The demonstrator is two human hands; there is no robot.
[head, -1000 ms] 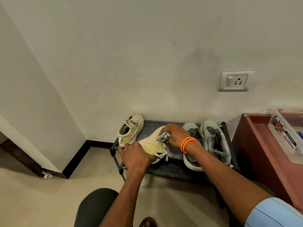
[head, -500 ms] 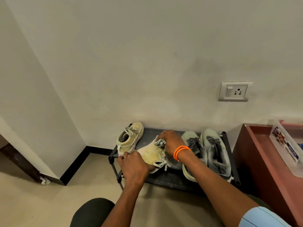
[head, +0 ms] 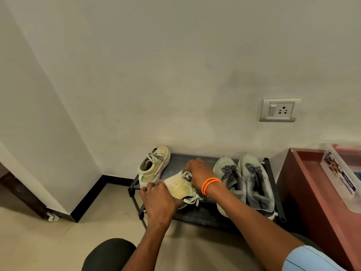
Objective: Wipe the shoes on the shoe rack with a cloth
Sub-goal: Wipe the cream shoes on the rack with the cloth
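A right hand [head: 197,171] pinches a cloth [head: 186,175] against the tilted yellow sneaker [head: 180,189], left hand [head: 159,200] gripping its heel; the grey pair [head: 244,184] apparently awaits wiping.

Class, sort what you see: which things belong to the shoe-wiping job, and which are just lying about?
Job: cloth, tilted cream shoe, upright cream shoe, grey shoes, rack, left hand, right hand.

Lying about: socket, cabinet, plastic box.

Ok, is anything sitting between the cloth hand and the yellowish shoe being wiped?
Nothing visible. The right hand pinches the cloth directly against the tilted yellowish shoe, which the left hand holds at its near end. The other yellowish shoe and the grey pair stand off to either side.
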